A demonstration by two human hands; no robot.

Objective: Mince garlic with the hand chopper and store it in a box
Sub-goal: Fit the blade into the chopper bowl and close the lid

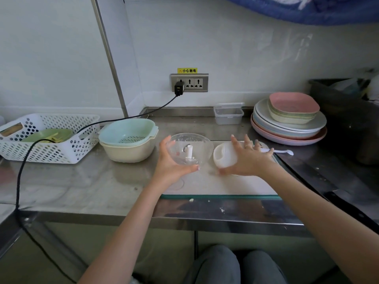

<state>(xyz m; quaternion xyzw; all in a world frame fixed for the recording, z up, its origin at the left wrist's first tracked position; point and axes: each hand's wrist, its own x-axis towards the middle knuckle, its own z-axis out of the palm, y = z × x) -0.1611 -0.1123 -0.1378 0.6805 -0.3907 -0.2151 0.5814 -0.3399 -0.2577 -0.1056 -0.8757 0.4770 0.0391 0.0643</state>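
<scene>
Left hand (174, 162) cups the clear bowl (191, 149) in its grip; right hand (247, 158) grips the white lid (224, 155) just beside it, over the counter (82, 181).

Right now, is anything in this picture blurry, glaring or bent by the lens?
Head view: wide-angle bending curves the steel pole and counter edge; soft daylight glare washes the steel counter at left; the right hand on the white chopper lid looks slightly motion-blurred; the clear chopper bowl stays fairly sharp.

At a steel counter (86, 181), the left hand (174, 162) cupped a clear chopper bowl (191, 149) while the right hand (249, 158) gripped its white lid (224, 155); a storage box (228, 114) sat behind.
</scene>
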